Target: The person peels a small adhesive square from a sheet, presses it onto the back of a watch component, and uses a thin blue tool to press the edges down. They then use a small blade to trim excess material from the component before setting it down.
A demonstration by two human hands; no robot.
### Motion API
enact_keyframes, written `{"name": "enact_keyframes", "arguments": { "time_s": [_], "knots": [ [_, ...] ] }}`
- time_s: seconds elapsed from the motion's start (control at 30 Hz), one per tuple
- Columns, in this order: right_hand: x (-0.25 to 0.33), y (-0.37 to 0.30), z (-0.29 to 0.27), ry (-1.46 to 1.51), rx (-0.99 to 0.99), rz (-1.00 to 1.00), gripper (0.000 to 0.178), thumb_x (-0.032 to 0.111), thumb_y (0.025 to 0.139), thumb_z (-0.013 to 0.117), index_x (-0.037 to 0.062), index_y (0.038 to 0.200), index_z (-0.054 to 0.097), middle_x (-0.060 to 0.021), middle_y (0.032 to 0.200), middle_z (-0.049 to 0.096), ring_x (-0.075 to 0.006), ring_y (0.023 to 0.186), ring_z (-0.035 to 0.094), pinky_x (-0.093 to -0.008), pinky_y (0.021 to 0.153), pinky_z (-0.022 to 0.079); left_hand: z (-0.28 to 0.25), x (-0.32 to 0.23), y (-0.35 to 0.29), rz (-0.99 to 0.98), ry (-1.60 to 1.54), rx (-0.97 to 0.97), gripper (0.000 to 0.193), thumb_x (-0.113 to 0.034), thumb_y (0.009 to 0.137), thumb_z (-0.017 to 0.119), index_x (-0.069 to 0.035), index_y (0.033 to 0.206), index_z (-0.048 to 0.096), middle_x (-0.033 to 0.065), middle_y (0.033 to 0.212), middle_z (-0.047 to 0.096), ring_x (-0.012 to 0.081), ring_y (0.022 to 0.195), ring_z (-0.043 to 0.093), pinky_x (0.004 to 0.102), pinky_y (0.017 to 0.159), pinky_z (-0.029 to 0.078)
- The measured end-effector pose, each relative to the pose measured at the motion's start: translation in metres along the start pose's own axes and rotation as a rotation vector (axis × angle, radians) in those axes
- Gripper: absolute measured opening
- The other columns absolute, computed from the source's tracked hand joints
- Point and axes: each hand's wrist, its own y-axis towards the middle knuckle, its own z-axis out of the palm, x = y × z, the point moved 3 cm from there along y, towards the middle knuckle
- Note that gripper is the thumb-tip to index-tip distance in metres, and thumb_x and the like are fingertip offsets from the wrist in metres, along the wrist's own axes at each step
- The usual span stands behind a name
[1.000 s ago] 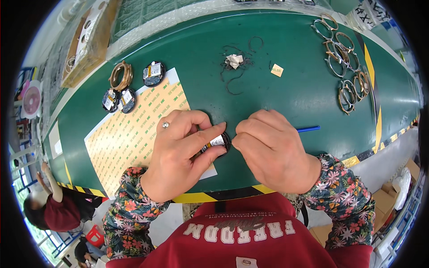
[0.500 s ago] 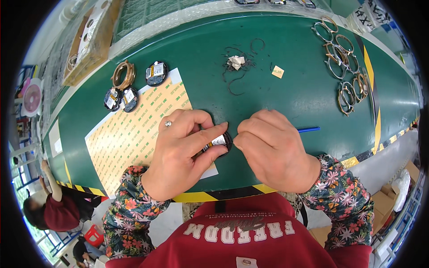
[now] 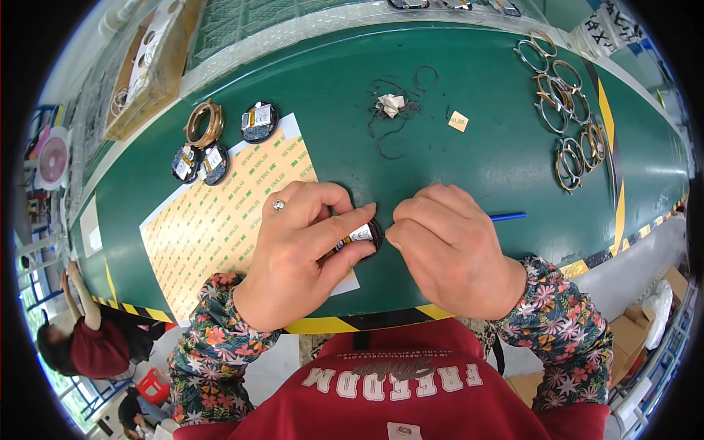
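My left hand (image 3: 297,246), with a ring on one finger, grips a round black watch module (image 3: 375,236) between thumb and fingers. A silver-white battery with an orange strip shows on it, partly covered by the fingers. My right hand (image 3: 455,242) is closed, its fingertips pinched together at the module's right rim. What they hold is hidden. From behind the right hand sticks out the end of a slim blue rod (image 3: 509,216); whether the hand holds it, I cannot tell. Under the left hand lies a tan adhesive sheet (image 3: 213,227) with green print.
Further modules (image 3: 259,122) and gold-coloured rings (image 3: 204,125) lie at the left. Black strips and scraps surround a crumpled white paper (image 3: 390,105); a small tan square (image 3: 458,121) lies beside them. Several metal watch rings (image 3: 568,165) cluster at the right. A co-worker (image 3: 106,345) sits far left.
Both hands keep nearly the same pose around the module. The whole view has shifted slightly. The co-worker's arms at the far left have moved a little.
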Motion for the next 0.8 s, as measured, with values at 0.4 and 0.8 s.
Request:
{"name": "enact_keyframes", "arguments": {
  "time_s": [0.4,0.8],
  "knots": [
    [0.0001,-0.0011,0.0003,0.01,0.004,0.025,0.02,-0.002,0.067,0.066,0.0002,0.086,0.061,-0.0112,0.091,0.059,-0.0289,0.078,0.057,-0.0393,0.069,0.047,-0.0021,-0.0017,-0.0002,-0.023,0.014,0.062,0.041,-0.004,0.068,0.082,-0.002,0.108,0.073,0.0064,0.098,0.057,0.0207,0.083,0.052,0.0323,0.07,0.044],
    [-0.0001,-0.0015,-0.0008,0.033,0.012,0.013,0.02,-0.003,0.066,0.065,0.0013,0.085,0.06,-0.0103,0.09,0.057,-0.0283,0.078,0.057,-0.0386,0.068,0.045,-0.0028,-0.0018,0.0001,-0.041,0.04,0.073,0.042,-0.003,0.068,0.081,-0.002,0.109,0.073,0.0068,0.099,0.058,0.0212,0.087,0.052,0.0318,0.07,0.045]
  ]
}}
